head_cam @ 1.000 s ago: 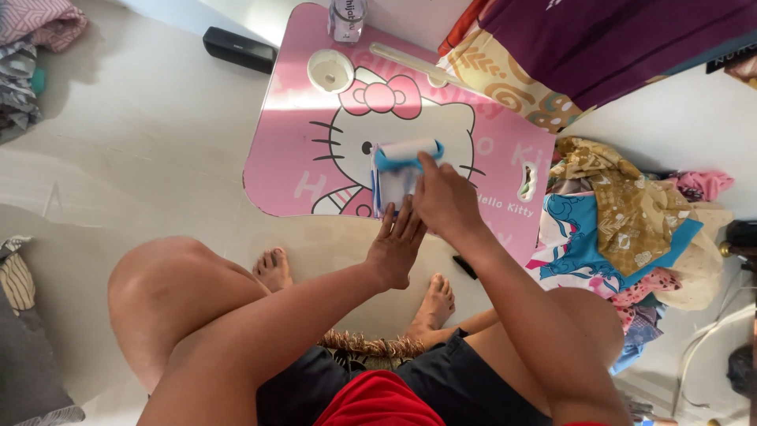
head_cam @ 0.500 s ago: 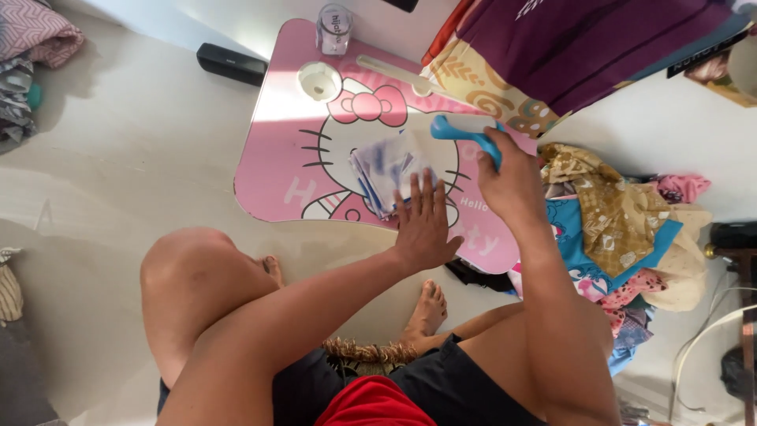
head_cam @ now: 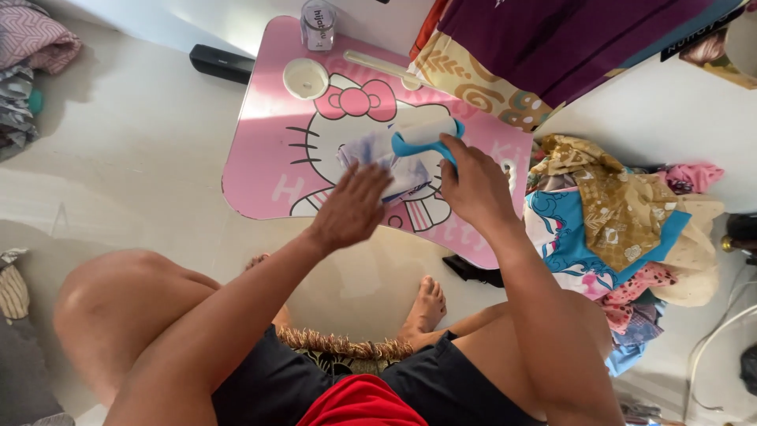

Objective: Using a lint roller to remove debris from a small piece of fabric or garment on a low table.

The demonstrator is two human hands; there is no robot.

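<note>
A small folded pale cloth [head_cam: 378, 158] with bluish marks lies on a pink lap table [head_cam: 260, 150] printed with a cartoon cat. My left hand [head_cam: 351, 207] rests flat on the cloth's near edge, fingers spread. My right hand [head_cam: 473, 185] grips the blue handle of a lint roller [head_cam: 422, 136], whose white roll sits across the cloth's far edge.
A round white lid [head_cam: 305, 77], a clear jar [head_cam: 317, 24] and a pale stick [head_cam: 382, 67] sit at the table's far side. A black bar [head_cam: 222, 63] lies on the floor. Heaped clothes [head_cam: 623, 221] lie to the right, draped fabric [head_cam: 552, 39] behind.
The roller was lifted off the cloth to the right half a second ago; it is now back down on the cloth. My left hand stayed on the cloth. The camera view shifted.
</note>
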